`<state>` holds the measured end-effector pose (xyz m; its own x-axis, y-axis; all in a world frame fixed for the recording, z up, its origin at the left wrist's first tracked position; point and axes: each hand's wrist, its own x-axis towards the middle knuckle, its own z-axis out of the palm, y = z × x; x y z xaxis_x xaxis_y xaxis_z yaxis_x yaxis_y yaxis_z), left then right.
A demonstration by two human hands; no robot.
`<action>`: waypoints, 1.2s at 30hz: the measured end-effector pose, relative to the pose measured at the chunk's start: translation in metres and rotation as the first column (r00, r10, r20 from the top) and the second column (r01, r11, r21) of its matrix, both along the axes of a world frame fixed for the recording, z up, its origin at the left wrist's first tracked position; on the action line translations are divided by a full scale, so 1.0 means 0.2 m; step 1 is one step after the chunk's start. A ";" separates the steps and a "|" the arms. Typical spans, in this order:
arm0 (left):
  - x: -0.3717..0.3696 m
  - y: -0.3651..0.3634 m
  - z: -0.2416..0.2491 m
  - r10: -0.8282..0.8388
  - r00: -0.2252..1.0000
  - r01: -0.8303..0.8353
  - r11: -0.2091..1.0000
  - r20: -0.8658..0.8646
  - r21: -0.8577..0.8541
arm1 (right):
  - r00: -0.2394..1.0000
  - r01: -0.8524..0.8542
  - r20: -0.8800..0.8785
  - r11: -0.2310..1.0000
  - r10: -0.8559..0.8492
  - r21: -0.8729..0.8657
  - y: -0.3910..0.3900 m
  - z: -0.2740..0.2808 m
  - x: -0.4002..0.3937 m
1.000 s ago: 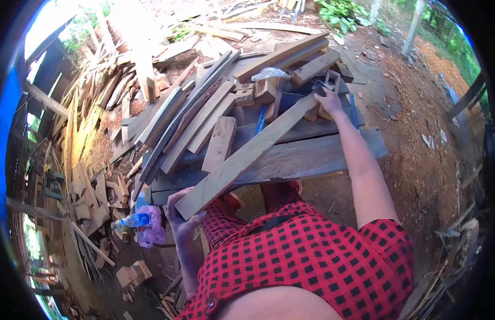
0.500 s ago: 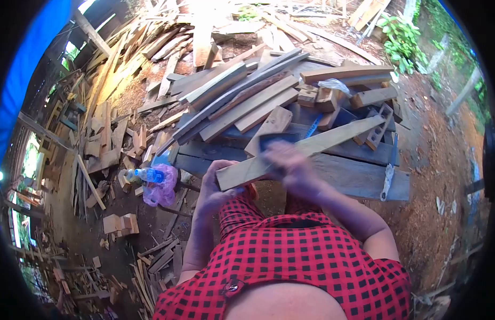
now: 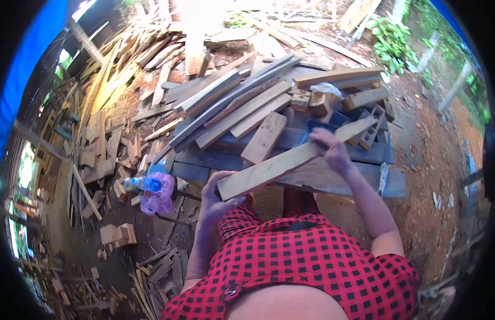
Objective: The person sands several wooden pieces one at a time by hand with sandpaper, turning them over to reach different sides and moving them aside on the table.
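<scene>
A long pale wooden board [image 3: 279,166] slants up to the right over the dark plank bench. My left hand [image 3: 214,193] grips its near left end. Farther up the board, my right hand [image 3: 332,149] is closed on a dark blue piece [image 3: 315,127], perhaps a sanding sheet or pad, pressed against the board; my fingers partly cover it. A short wooden block [image 3: 264,137] lies on the bench just beyond the board.
Several planks [image 3: 247,112] are stacked at the back of the bench [image 3: 202,158]. A water bottle [image 3: 147,184] and a pink plastic bag [image 3: 158,198] are at the left. Wood scraps [image 3: 118,234] lie on the ground. A blue-handled tool [image 3: 385,173] rests at the right.
My right hand has moved up and to the right along the board with the dark blue piece. My left hand still grips the board's near end. The view has shifted slightly.
</scene>
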<state>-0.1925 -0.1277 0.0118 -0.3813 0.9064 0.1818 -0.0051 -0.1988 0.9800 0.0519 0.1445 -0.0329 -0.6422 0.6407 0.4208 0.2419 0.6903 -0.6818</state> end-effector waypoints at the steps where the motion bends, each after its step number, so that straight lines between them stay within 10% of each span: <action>1: 0.01 0.00 0.00 0.035 0.998 -0.036 0.999 -0.044 -0.020 | 0.991 0.129 0.018 0.991 -0.130 0.047 0.15 -0.09 0.11; 6: 0.07 -0.01 0.01 0.007 0.996 -0.009 1.000 -0.088 -0.021 | 0.791 0.608 0.048 0.793 -0.610 0.047 0.35 -0.19 0.25; 11: 0.07 0.00 0.04 0.057 0.990 -0.065 0.996 -0.129 -0.058 | 0.986 -0.148 -0.050 0.972 0.159 0.183 -0.24 0.11 -0.07; 16: 0.11 -0.02 0.09 0.113 0.990 -0.126 0.980 -0.086 -0.157 | 0.963 -0.112 -0.201 0.946 0.178 0.303 -0.20 0.03 -0.03; 20: 0.08 -0.04 0.03 0.196 0.953 -0.225 0.968 -0.231 -0.107 | 0.950 0.302 -0.176 0.905 -0.258 0.301 0.49 -0.26 0.34; 23: 0.12 -0.05 0.06 0.172 0.984 -0.179 0.967 -0.052 -0.183 | 0.813 0.581 0.053 0.813 -0.580 -0.030 0.88 -0.40 0.63; 29: 0.13 -0.04 0.05 0.194 0.981 -0.185 0.961 0.026 -0.203 | 0.667 0.743 0.282 0.642 -0.689 -0.189 0.98 -0.31 0.70; 36: 0.11 -0.04 -0.02 0.202 0.971 -0.172 0.961 0.125 -0.216 | 0.688 0.726 0.151 0.668 -0.710 -0.163 0.87 -0.25 0.61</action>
